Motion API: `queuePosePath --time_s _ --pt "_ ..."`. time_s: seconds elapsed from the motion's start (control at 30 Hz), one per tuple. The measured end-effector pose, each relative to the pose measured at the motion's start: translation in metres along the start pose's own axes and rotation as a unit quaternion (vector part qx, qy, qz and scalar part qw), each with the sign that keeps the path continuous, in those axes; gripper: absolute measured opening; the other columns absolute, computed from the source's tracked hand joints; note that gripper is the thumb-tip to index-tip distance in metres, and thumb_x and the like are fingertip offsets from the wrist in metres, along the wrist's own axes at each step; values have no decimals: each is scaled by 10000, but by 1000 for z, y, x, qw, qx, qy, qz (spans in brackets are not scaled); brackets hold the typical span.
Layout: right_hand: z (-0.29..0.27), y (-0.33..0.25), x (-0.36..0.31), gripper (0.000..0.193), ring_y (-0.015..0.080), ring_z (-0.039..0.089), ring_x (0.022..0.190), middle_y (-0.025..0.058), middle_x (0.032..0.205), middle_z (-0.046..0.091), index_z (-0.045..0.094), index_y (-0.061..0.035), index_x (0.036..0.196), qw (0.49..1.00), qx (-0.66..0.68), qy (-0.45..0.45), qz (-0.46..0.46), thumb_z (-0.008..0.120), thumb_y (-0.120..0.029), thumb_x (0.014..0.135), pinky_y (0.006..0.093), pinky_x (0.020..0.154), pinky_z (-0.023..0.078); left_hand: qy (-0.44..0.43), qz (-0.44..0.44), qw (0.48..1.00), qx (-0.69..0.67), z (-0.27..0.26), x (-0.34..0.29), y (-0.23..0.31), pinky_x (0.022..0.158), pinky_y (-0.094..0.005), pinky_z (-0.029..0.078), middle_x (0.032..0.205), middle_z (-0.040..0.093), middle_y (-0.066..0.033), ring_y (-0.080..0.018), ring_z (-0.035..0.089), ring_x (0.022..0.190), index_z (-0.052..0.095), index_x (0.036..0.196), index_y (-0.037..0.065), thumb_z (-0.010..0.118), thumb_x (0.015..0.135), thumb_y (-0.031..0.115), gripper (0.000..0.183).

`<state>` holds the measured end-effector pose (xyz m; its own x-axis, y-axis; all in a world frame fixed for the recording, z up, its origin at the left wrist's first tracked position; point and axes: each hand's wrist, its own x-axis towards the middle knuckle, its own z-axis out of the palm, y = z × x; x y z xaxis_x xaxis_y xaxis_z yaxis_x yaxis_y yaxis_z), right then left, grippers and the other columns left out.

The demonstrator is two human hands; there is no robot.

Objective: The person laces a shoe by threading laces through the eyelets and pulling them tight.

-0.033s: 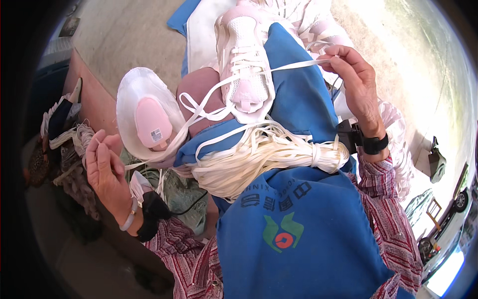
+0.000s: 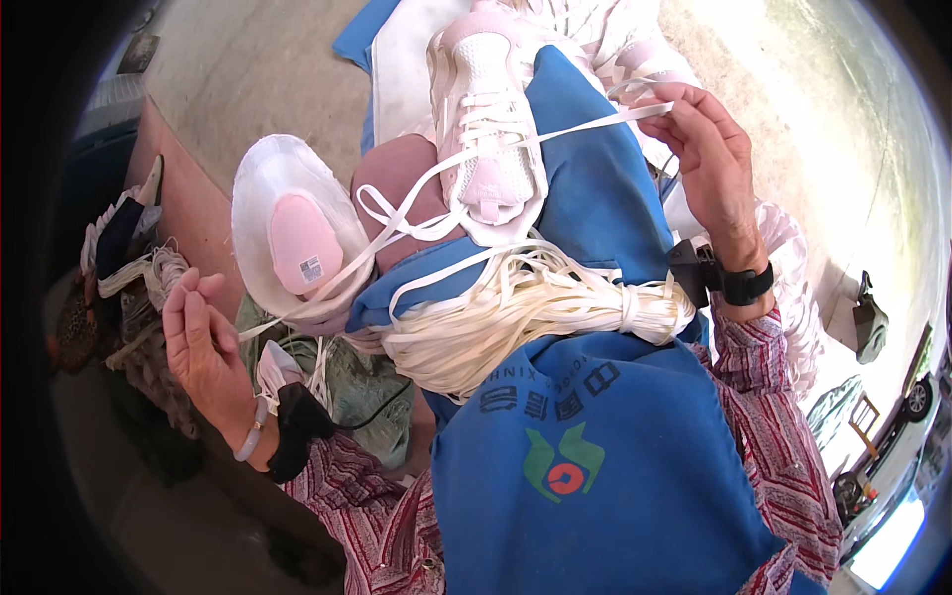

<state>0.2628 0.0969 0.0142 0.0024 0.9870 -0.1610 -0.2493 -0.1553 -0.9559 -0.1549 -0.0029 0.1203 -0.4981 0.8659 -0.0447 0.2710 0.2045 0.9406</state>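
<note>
A pale pink and white shoe upper (image 2: 486, 129) lies toe away on the blue cloth over my lap, with white lace threaded across its front. A white shoelace (image 2: 595, 125) runs taut from it to my right hand (image 2: 712, 159), whose thumb and fingers pinch the end. The other length of lace crosses left to my left hand (image 2: 206, 347), closed on it beside the shoe. A second shoe piece with a pink insole (image 2: 302, 243) lies open to the left. A thick bundle of cream laces (image 2: 535, 307) rests across my lap, below the upper.
A blue apron (image 2: 595, 466) with a printed emblem covers my front. More pale shoe uppers (image 2: 635, 45) lie at the far end. At the left, a heap of laces and cloth (image 2: 139, 268) sits beside a pinkish board (image 2: 183, 188). Green cloth (image 2: 367, 407) lies below the insole.
My left hand has shifted slightly down and turned. The fingers of my right hand have changed their pinch on the lace a little. The shoe pieces stay in place.
</note>
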Motion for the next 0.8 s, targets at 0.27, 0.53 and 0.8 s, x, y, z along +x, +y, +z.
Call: queuePosePath --time_s 0.27,0.53,0.8 --pt "-75 -41 39 315 72 338 593 -9 771 408 443 50 1284 936 332 -107 -39 436 -122 1021 211 526 339 158 154 967 -127 -130 39 -23 452 -179 275 885 542 -67 -43 326 524 460 1300 -49 478 1011 131 341" --pt "-122 -70 41 302 52 322 513 27 805 517 450 54 1269 937 334 91 -44 424 -126 1028 193 428 280 14 91 986 -141 -33 11 -7 621 -190 403 1077 645 -125 -60 463 696 531 1211 -29 501 998 105 254" --pt "20 -22 -9 122 207 546 560 88 752 619 682 -4 956 855 -385 -294 -185 597 -54 885 315 547 450 -298 -26 943 143 133 -19 -21 573 -208 410 813 642 -37 -58 500 625 627 1012 11 547 958 142 163"
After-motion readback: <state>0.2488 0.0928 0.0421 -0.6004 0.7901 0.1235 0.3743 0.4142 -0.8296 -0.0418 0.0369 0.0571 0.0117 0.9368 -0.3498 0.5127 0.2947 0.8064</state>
